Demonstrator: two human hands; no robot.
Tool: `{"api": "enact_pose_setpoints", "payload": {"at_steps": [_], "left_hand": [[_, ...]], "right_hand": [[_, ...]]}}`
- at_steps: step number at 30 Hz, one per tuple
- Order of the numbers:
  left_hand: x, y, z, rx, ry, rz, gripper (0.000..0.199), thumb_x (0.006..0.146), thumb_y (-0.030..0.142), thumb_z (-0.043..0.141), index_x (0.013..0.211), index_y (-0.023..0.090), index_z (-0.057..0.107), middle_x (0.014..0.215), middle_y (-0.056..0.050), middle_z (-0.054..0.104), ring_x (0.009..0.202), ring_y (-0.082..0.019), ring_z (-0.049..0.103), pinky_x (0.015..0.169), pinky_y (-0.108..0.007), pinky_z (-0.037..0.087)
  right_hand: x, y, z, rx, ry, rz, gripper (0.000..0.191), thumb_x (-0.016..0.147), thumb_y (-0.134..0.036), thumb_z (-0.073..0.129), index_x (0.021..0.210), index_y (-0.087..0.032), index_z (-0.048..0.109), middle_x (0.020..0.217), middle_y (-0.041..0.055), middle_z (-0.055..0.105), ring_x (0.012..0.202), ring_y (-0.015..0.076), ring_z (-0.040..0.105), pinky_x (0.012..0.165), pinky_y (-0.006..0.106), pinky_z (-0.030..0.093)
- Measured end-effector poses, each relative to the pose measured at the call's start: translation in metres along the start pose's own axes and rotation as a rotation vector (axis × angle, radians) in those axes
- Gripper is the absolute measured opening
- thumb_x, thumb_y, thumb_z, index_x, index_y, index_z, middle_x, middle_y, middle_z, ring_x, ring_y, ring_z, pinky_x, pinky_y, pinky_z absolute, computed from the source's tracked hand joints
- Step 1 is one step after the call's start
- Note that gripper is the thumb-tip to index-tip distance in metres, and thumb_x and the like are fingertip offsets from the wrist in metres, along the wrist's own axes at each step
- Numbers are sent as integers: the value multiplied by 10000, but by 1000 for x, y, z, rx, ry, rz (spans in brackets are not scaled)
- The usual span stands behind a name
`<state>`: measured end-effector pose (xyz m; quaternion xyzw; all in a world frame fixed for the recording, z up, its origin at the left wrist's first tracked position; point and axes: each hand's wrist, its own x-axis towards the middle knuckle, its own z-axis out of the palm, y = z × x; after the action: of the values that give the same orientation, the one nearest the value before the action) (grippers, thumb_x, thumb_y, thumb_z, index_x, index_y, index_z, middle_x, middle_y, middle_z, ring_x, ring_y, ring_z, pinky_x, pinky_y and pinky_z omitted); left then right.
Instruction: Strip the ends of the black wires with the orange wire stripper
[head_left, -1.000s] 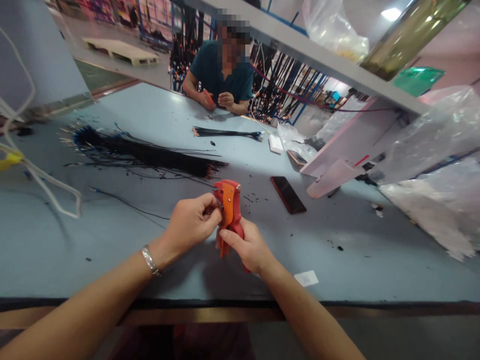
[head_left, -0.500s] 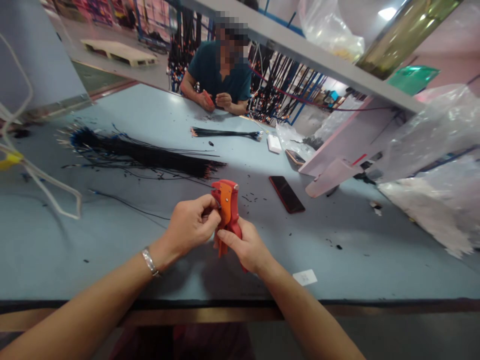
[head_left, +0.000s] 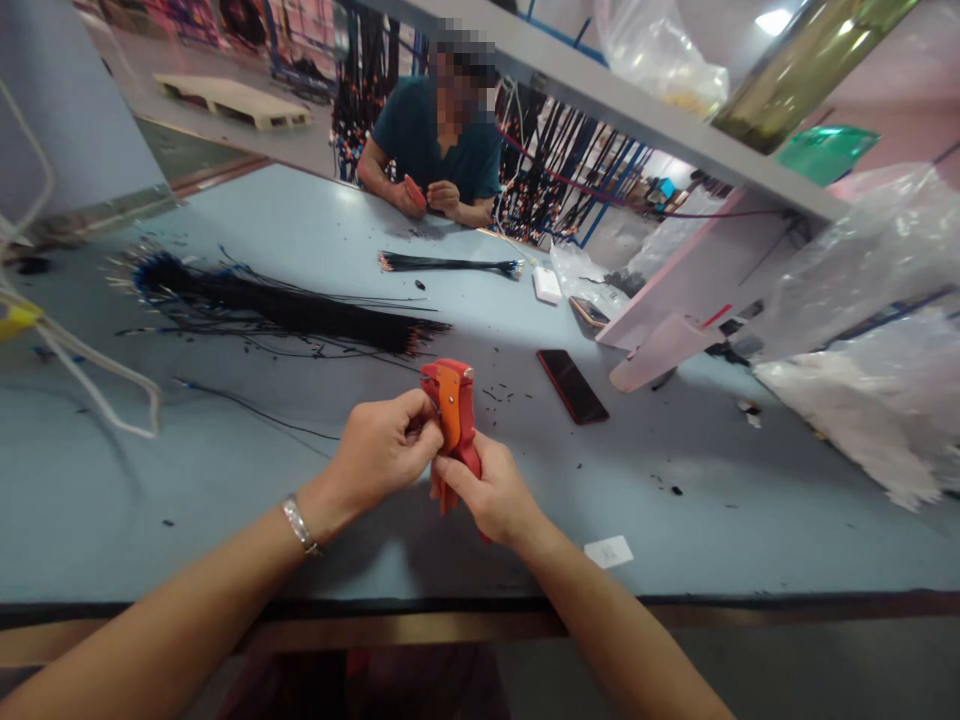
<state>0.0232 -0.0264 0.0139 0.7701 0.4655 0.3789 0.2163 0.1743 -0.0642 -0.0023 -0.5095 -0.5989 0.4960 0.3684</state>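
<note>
My right hand (head_left: 491, 485) is wrapped round the grips of a red and orange wire stripper (head_left: 452, 400), held upright above the table. Close against the tool's jaw side, my left hand (head_left: 390, 435) pinches a thin black wire (head_left: 255, 405). The wire trails left from that hand over the tabletop, and its end at the jaws is hidden by my fingers. Beyond my hands lies a thick bundle of black wires (head_left: 292, 305), with bared copper ends towards the right and bluish ends at the left.
Across the table (head_left: 247, 540) a person (head_left: 439, 140) holds a red tool. A smaller wire bundle (head_left: 450, 264), a white box (head_left: 547, 285) and a dark phone (head_left: 572, 386) lie further back. A white label (head_left: 609, 552) is near the front edge; black scraps are scattered about. Plastic bags hang at right.
The view has shifted slightly. Both hands keep their places, the left at the jaws with the wire and the right on the wire stripper.
</note>
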Motion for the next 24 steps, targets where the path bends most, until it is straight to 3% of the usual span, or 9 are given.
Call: {"api": "enact_pose_setpoints", "payload": {"at_steps": [16,24], "left_hand": [[1,-7,5,-31,-32,-74,196,767,259,475,622,164,567,481,46,484,443,-85,382,472,-201,295],[5,-11,9,-80,-49,-126,228,779,298,452,616,166,541,510,34,504,482,-100,419,493,-205,313]], "right_hand": [[5,3,6,-142,91,33,180,830,-269,566,677,-195,507,495,-19,574,416,126,538,477,241,429],[12,10,4,-17,71,94,251,834,-316,567,634,-198,472,483,-20,545,355,120,523,360,216,402]]}}
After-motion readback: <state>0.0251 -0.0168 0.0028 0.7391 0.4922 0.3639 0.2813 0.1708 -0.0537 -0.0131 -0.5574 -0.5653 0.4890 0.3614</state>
